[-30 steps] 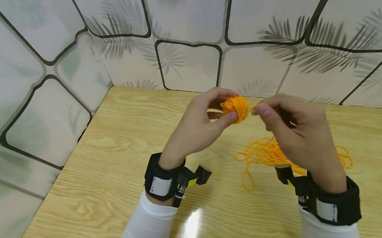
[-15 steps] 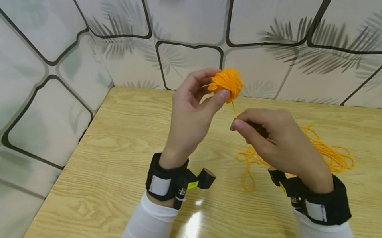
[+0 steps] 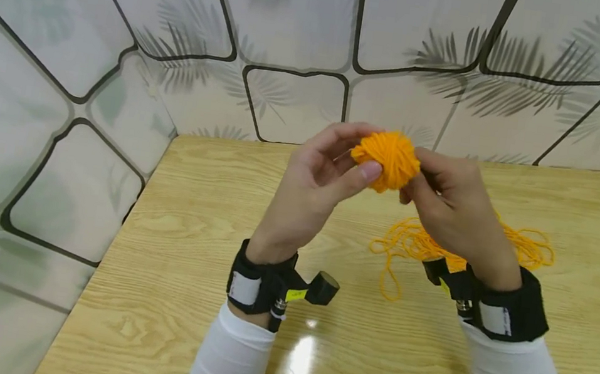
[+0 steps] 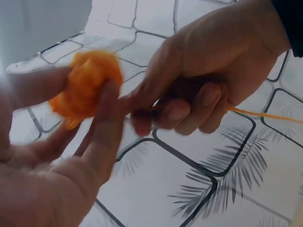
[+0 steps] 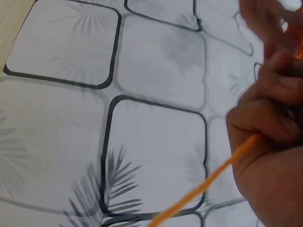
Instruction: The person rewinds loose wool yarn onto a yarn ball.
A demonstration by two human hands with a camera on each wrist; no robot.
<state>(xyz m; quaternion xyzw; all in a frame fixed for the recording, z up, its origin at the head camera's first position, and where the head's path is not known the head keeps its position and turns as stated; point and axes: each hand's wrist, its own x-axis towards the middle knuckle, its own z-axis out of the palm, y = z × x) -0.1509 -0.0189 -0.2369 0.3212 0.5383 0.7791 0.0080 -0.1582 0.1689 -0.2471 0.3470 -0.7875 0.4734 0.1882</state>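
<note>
A small ball of orange yarn (image 3: 393,159) is pinched between the thumb and fingers of my left hand (image 3: 317,183), up above the far edge of the table. Right against the ball's right side is my right hand (image 3: 454,204), its fingers curled round the yarn strand. In the left wrist view the yarn ball (image 4: 87,85) sits between my left fingers, and the strand (image 4: 265,115) trails out behind my right fist. The right wrist view also has the strand (image 5: 203,187) running out from under the curled fingers of my right hand (image 5: 265,113).
A loose, tangled heap of orange yarn (image 3: 531,249) lies on the wooden table (image 3: 182,260), partly hidden behind my right hand. A patterned wall covering (image 3: 303,29) rises directly behind the table and along its left side.
The ball went up and left, then came back down and right, turning in my left hand. My right hand passed below it with the strand and is now at its right side.
</note>
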